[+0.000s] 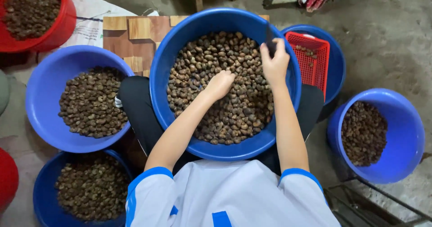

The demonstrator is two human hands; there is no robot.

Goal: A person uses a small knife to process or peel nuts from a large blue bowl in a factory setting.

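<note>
On the person's lap sits a big blue basin of brown nuts. The left hand closes on nuts at its middle; farther, the right hand pinches a small dark blade near the far rim.

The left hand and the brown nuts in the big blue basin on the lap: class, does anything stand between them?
Nothing visible does. The left hand lies closed directly on the brown nuts inside the blue basin. The right hand holds a small dark tool off to one side.
</note>
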